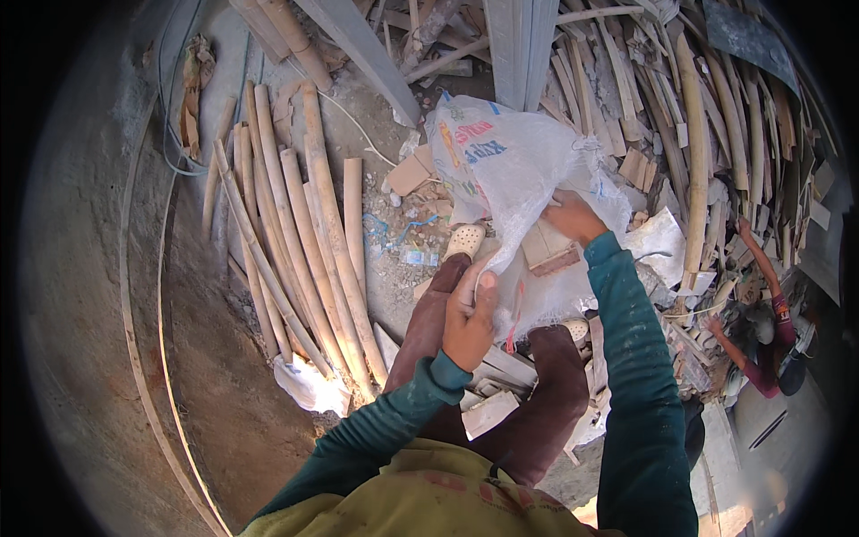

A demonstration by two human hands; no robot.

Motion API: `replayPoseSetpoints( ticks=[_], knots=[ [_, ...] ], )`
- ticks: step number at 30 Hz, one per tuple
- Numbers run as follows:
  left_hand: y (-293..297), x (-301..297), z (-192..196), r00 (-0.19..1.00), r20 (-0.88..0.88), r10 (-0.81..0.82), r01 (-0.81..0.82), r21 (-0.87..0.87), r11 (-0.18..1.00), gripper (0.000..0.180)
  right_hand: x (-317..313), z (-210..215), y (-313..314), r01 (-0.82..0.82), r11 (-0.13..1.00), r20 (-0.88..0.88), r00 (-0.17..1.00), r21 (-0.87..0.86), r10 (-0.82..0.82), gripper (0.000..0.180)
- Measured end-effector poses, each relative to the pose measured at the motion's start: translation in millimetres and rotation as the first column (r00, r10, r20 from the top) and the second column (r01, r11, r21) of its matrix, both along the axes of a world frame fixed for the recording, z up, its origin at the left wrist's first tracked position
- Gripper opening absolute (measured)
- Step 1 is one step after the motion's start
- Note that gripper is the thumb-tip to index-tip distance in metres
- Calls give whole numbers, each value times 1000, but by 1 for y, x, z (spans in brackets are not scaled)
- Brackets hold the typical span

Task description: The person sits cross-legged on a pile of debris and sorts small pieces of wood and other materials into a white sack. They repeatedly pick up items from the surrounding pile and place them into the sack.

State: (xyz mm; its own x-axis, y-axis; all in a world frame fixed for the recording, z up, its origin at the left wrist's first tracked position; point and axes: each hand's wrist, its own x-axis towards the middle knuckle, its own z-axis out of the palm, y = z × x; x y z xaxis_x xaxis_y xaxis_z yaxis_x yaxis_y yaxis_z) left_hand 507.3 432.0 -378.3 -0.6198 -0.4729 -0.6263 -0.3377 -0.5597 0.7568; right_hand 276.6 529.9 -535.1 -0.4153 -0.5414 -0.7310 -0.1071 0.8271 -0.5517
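Note:
A white woven plastic sack with coloured print spreads out in front of me, its mouth gaping toward my body. My left hand pinches the near left edge of the sack, thumb up. On the far right side of the mouth, my right hand has its fingers curled over the sack's rim; the fingertips are partly hidden by the plastic. Inside or just behind the opening lies a brown-edged broken piece, perhaps wood or tile. The sack rests between my feet, over rubble.
Bamboo poles lie in a row at left beside a concrete wall. Wood strips pile up at the far right. Grey metal posts stand ahead. Another person crouches at right, hands in the debris. Wood offcuts lie below my legs.

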Motion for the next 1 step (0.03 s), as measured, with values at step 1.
replayPoseSetpoints(
  ticks=[1],
  knots=[
    [-6, 1, -2, 1000, 30, 7, -9, 89, 996, 48, 8, -2, 11, 21, 1000, 12, 1000, 12, -22, 58]
  ],
)
